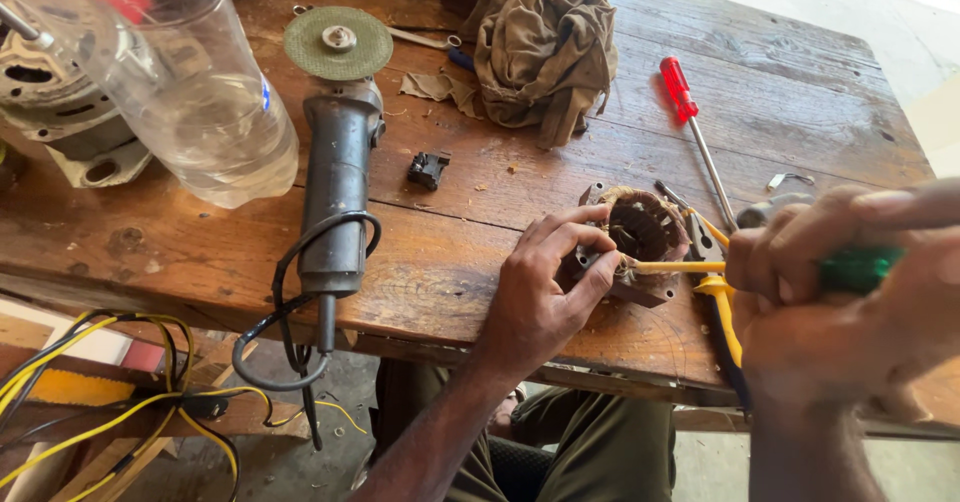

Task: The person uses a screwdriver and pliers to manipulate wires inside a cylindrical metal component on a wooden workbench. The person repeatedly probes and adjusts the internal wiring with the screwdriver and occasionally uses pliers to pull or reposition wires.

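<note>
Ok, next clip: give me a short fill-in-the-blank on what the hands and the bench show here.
1. The left hand steadies a motor stator on the ____ bench.
2. The right hand grips a tool with a ____ handle.
3. The angle grinder lies with its disc pointing ____ from the person.
4. The screwdriver lying beyond the stator has a ____ handle.

Missing words: wooden; green; away; red

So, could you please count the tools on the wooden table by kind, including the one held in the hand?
Angle grinder: 1
Screwdrivers: 2, red-handled on the table, green-handled in the right hand
Yellow-handled pliers: 1
Total: 4
</note>
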